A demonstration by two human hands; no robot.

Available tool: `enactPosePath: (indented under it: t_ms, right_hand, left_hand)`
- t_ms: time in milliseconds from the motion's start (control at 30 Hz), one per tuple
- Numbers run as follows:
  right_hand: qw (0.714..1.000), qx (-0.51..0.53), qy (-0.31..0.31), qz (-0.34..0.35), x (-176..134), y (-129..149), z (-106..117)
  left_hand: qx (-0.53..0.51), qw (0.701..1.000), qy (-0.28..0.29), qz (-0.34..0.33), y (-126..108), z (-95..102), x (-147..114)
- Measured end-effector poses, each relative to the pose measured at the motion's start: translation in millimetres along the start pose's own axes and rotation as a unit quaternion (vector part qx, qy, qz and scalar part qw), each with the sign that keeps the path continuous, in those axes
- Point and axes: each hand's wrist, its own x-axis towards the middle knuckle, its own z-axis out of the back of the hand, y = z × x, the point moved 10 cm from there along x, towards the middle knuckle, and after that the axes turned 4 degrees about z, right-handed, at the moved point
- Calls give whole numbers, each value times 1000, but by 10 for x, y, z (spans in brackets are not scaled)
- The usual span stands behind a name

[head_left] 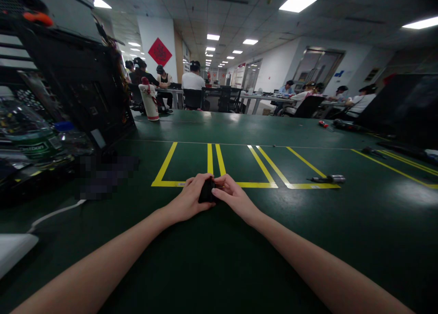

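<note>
Between my hands, on the green tabletop (212, 259), is a small black object (206, 192) whose kind I cannot make out. My left hand (191, 196) wraps around its left side, the thumb along the near edge and the fingers over the far edge. On the other side, my right hand (234, 196) has thumb and fingers pinched together at the object's right face. Whatever small part those fingertips may hold is hidden. Yellow tape outlines (256, 185) lie just beyond both hands.
To the right, a metal cylinder with a thin shaft (335, 179) lies across the tape. An open black computer case (78, 72), plastic bottles (34, 131) and a white cable (56, 213) stand or lie left. A white cup-like container (149, 102) is farther back. People sit at distant desks.
</note>
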Motion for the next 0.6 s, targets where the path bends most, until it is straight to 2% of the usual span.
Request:
enactPosePath:
  t_ms: [300, 600]
  right_hand:
    - [999, -27, -13, -43, 0, -77, 39]
    - [1000, 26, 0, 4, 1, 34, -16]
  left_hand:
    - [-5, 1000, -12, 9, 50, -7, -6]
    - [7, 1000, -23, -1, 19, 10, -1]
